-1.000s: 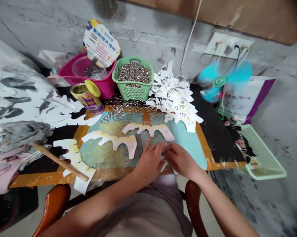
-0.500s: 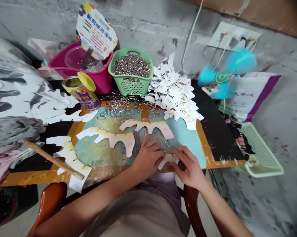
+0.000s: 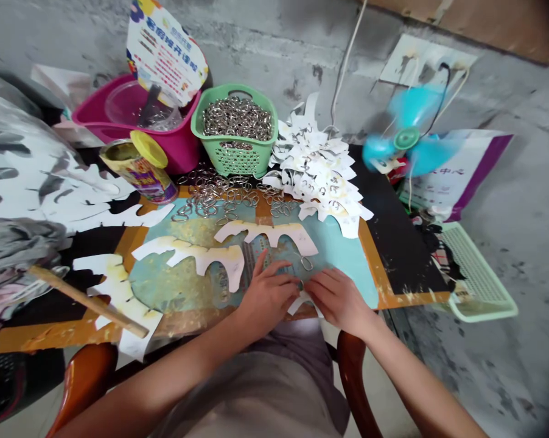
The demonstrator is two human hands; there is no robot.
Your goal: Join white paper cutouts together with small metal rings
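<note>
At the table's front edge, a small white cut-out piece (image 3: pixel 300 302) shows between my two hands, mostly covered by them. My left hand (image 3: pixel 266 297) is closed at the piece's left end, its thumb and index finger pinched near a metal ring (image 3: pixel 300 285). From the other side my right hand (image 3: pixel 341 303) pinches the piece, fingertips almost meeting the left ones. A loose oval ring (image 3: pixel 307 263) lies just beyond the fingers. Two scalloped white pieces with yellowed, slit edges, a nearer-left one (image 3: pixel 201 255) and a farther one (image 3: pixel 274 234), lie flat on the blue-green mat (image 3: pixel 174 286).
Behind the mat are a pile of metal rings (image 3: pixel 220 194), a green basket (image 3: pixel 238 157) of rings, a tin can (image 3: pixel 144 173) and a heap of white pieces (image 3: pixel 322 173). A wooden stick (image 3: pixel 89 301) crosses another piece at left. A blue fan (image 3: pixel 406 139) spins at right.
My right hand has moved left and its fingers have closed in towards my left fingertips, covering more of the white piece. The whole view has shifted slightly.
</note>
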